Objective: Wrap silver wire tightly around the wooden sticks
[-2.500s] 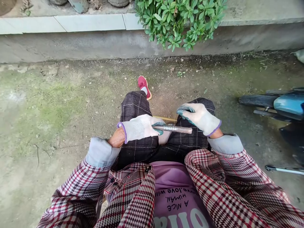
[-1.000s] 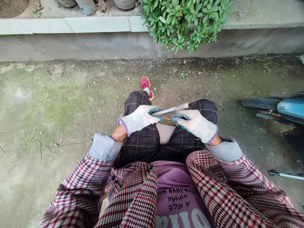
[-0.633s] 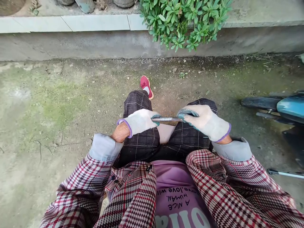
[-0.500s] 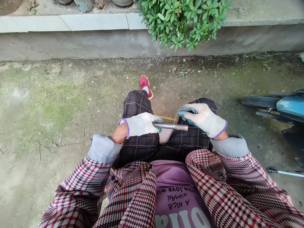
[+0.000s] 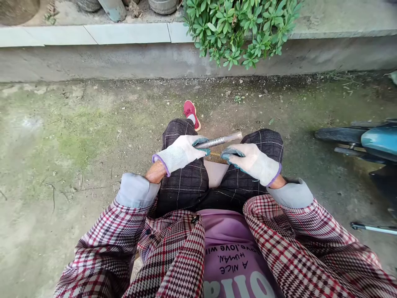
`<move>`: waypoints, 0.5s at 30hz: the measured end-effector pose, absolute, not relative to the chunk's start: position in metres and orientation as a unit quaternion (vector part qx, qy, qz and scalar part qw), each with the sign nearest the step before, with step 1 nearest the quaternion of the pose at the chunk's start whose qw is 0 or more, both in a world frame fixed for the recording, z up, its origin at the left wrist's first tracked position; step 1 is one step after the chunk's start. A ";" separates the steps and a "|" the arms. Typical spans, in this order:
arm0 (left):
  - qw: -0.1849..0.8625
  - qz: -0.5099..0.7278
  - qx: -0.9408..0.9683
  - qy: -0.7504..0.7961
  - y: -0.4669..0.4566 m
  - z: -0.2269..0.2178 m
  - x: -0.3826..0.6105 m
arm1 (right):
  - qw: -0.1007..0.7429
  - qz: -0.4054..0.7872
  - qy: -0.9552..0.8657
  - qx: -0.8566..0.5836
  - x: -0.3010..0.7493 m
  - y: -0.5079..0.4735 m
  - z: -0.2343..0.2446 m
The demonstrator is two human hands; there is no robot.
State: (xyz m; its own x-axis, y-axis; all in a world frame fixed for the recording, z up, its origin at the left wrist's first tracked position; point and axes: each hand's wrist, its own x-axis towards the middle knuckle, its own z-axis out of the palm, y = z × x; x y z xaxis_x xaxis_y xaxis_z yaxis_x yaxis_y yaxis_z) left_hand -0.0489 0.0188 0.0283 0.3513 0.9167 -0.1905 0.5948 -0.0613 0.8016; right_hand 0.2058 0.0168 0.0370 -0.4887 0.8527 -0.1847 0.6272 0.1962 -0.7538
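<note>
My left hand point(image 5: 186, 150), in a white glove with a green palm, is wrapped round a metal rod point(image 5: 233, 137). Thin silvery wire point(image 5: 215, 142) is wound in tight turns about the rod's middle. The rod's bare right end tilts upward, away from my body. Just below that end, my right hand point(image 5: 248, 162), gloved alike, is pinched shut with its fingertips close to the coil. The wire's free end runs to these fingers, though its strand hardly shows now. Behind the fingers, a yellowish strip point(image 5: 215, 154) spans between my knees.
Checked trousers point(image 5: 182, 182) cover my spread knees. A raised ledge point(image 5: 130, 34) with pots and a leafy plant point(image 5: 238, 29) runs along the far side. At right stand a dark wheel and blue body of a vehicle point(image 5: 380, 138); a thin pole point(image 5: 376, 228) lies nearby.
The rod has turned from nearly level to slanting up at its right end. My right hand has come left and down, from above the rod to below it.
</note>
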 end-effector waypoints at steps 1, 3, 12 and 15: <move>0.411 0.175 0.712 0.542 0.019 0.027 -0.050 | 0.135 0.398 -0.770 -0.480 0.204 0.015 0.040; 0.375 0.140 0.728 0.556 0.020 0.027 -0.052 | 0.125 0.389 -0.784 -0.467 0.203 0.012 0.046; 0.333 0.003 0.753 0.568 0.016 0.037 -0.046 | 0.108 0.345 -0.812 -0.459 0.213 0.017 0.058; 0.398 0.074 0.704 0.583 0.003 0.037 -0.038 | 0.115 0.351 -0.809 -0.458 0.219 0.024 0.056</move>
State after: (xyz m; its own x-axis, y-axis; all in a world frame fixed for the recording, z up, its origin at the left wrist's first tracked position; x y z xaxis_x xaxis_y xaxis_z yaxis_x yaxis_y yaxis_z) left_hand -0.0381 0.0031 0.0366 0.3089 0.8802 -0.3604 0.7623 -0.0025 0.6472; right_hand 0.2187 0.0237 0.0559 -0.5538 0.8215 -0.1360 0.6607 0.3342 -0.6722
